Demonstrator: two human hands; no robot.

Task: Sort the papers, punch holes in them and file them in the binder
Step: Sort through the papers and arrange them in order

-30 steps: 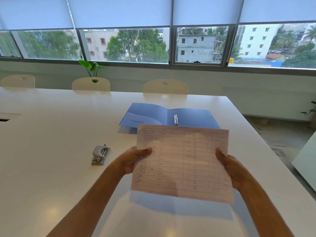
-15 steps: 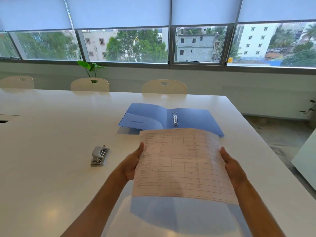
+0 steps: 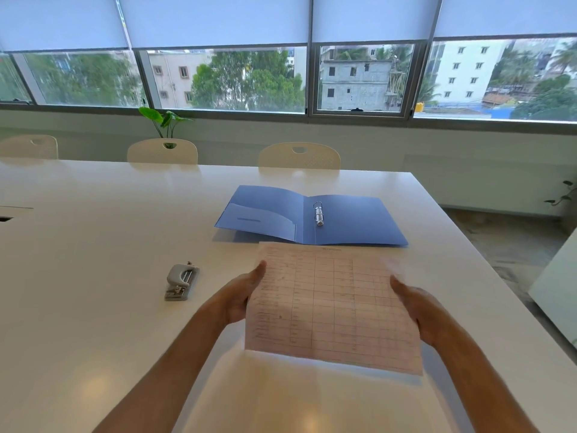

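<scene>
I hold a stack of printed table papers (image 3: pixel 331 304) just above the white table (image 3: pixel 93 245), tilted flat and slightly blurred. My left hand (image 3: pixel 240 295) grips its left edge and my right hand (image 3: pixel 418 307) grips its right edge. Beyond the papers a blue ring binder (image 3: pixel 352 223) lies open, its metal rings (image 3: pixel 318 214) showing beside the spine and a pocket on its left flap. A grey hole punch (image 3: pixel 181 281) rests on the table to the left of my left hand.
Three cream chairs (image 3: pixel 299 156) stand along the table's far edge under the windows. A green plant (image 3: pixel 165 120) rises behind the middle chair. The table's right edge drops to a tiled floor (image 3: pixel 512 245).
The papers have tipped from upright and facing me to nearly flat and lower over the table. Both hands moved down with them. The binder and punch stayed put.
</scene>
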